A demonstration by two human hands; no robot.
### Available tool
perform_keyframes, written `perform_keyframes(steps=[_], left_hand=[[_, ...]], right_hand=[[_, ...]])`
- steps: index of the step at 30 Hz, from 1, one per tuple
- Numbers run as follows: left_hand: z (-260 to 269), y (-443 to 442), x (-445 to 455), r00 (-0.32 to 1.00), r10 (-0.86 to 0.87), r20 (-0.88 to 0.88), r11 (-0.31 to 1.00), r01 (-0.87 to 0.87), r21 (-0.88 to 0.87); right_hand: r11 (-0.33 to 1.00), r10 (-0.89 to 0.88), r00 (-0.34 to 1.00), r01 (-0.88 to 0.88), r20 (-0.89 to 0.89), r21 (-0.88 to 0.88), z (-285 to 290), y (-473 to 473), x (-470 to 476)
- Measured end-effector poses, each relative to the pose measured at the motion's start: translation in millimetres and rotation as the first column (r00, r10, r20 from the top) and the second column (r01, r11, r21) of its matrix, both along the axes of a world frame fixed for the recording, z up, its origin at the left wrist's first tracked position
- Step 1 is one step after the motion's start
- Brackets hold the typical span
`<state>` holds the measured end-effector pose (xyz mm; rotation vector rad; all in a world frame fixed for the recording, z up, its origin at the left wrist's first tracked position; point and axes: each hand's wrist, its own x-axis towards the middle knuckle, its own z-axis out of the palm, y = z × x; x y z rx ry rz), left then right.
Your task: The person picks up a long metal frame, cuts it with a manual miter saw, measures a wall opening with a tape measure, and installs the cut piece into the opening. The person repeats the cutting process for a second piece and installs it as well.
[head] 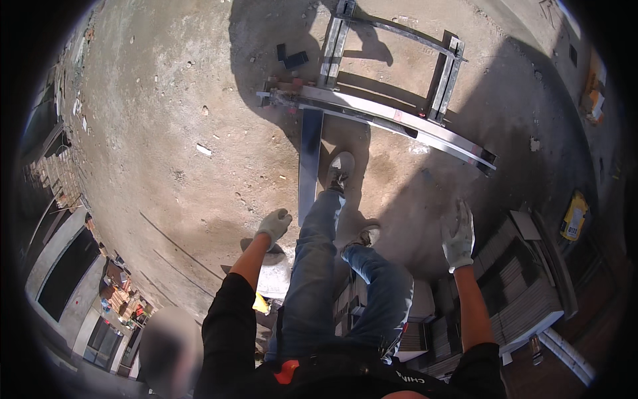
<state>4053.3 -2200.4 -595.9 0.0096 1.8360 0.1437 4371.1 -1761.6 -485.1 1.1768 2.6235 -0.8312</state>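
My left hand [274,228], in a pale work glove, hangs beside my left thigh with its fingers curled; nothing shows in it. My right hand [458,236], gloved too, is held out to the right, fingers extended, and touches nothing. Between the hands and further ahead, a long dark blue-grey plank or tile strip [309,159] lies on the ground beside my foot. Its far end meets a manual tile cutter [369,103] with a long metal rail. Two slotted metal support arms [446,82] extend beyond the rail, joined by a bar [398,32].
Two small dark offcuts [296,60] lie left of the cutter. Stacked boxes or tiles [518,294] stand at the right, near a yellow bag [574,215]. A white bucket [274,277] stands beneath my left arm. Another person, blurred [171,349], is at the lower left.
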Motion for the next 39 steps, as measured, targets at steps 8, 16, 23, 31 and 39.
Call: perform_keyframes(steps=[8,16,23,31,39], left_hand=[[-181.3,11.5,26.4,0.967,-0.040,-0.251,0.999,0.039,-0.007],[-306.8,10.8,103.2,0.781,0.146,-0.607,0.989,-0.099,0.112],[-350.8,-9.7,135.4,0.487,0.132,-0.864,0.987,0.017,0.160],[-331.8,-10.1,115.1,0.504,0.153,-0.850,0.983,0.014,0.185],[-306.7,16.8,91.5,0.560,0.160,-0.813,0.985,-0.039,0.167]], right_hand=[[0.662,0.699,0.707,-0.696,0.107,0.277,-179.2,71.7,-217.0],[0.621,0.760,0.650,-0.730,0.010,0.285,-245.0,70.0,-235.1],[0.628,0.700,0.698,-0.702,0.149,0.336,-258.6,65.3,-224.0],[0.659,0.704,0.705,-0.694,0.086,0.289,-218.0,47.3,-248.3],[0.720,0.684,0.721,-0.692,0.115,0.058,-214.8,39.3,-266.2]])
